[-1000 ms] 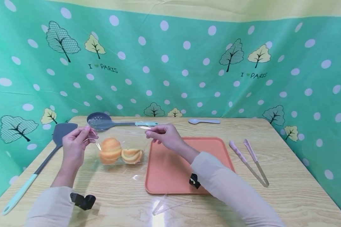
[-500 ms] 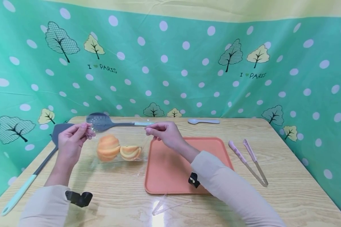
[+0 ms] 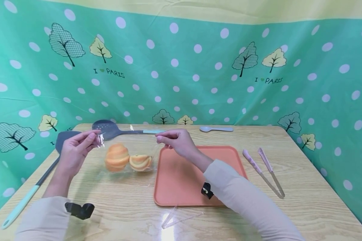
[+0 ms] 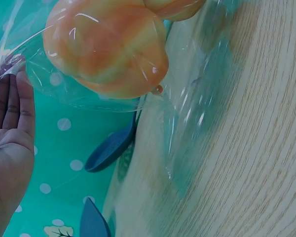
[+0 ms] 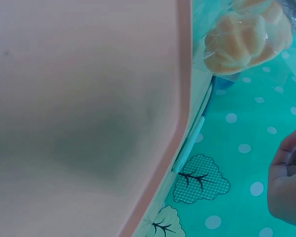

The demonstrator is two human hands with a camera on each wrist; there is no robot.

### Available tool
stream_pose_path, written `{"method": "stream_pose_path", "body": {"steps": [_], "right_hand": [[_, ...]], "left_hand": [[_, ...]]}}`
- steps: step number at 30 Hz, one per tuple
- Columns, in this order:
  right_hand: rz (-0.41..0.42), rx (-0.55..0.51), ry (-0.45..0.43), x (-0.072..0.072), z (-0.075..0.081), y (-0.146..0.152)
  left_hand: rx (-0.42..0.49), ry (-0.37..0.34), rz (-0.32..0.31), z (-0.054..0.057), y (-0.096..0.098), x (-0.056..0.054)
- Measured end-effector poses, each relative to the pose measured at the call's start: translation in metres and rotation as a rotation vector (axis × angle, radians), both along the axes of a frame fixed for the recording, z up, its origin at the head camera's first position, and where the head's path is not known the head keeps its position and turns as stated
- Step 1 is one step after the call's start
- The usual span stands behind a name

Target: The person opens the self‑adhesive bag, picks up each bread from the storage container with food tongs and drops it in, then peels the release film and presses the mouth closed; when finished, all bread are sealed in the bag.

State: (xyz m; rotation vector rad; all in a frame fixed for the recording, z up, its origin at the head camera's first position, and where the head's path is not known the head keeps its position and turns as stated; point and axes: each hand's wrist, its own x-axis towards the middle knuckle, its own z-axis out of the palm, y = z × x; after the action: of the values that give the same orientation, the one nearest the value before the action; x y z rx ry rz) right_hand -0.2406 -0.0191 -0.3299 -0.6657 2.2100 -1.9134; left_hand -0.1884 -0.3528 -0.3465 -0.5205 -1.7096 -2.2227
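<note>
A clear plastic bag (image 4: 197, 113) hangs above the table between my two hands. Inside are two orange-and-cream bread pieces: a larger bumpy bread roll (image 3: 117, 157) on the left and a smaller ridged bread piece (image 3: 140, 162) beside it. My left hand (image 3: 75, 152) pinches the bag's upper left edge, where the film bunches and glints. At the upper right, my right hand (image 3: 179, 142) pinches the other end between thumb and fingers, above the tray's left edge. In the right wrist view the bagged bread (image 5: 246, 42) appears at the top, with my right hand (image 5: 288, 182) at the lower right.
A pink tray (image 3: 184, 180) lies under my right forearm. Tongs (image 3: 263, 172) lie to its right, a small spoon (image 3: 216, 129) behind. A skimmer (image 3: 107, 130) and a turner (image 3: 33, 189) lie at the left. Clear plastic tongs (image 3: 181, 219) lie in front.
My left hand has shifted slightly left. The bag and bread swung a little left, then back right. My right hand has stayed nearly still.
</note>
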Motion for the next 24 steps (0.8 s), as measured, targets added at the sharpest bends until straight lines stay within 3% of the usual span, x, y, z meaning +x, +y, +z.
{"method": "stream_pose_path", "body": {"steps": [12, 24], "right_hand": [[0.048, 0.002, 0.002, -0.0001, 0.0026, 0.0032], [0.074, -0.045, 0.002, -0.0013, 0.0024, 0.003]], "left_hand": [[-0.064, -0.005, -0.024, 0.0037, -0.0048, 0.003], [-0.102, 0.071, -0.048, 0.0038, -0.0067, 0.0031]]}}
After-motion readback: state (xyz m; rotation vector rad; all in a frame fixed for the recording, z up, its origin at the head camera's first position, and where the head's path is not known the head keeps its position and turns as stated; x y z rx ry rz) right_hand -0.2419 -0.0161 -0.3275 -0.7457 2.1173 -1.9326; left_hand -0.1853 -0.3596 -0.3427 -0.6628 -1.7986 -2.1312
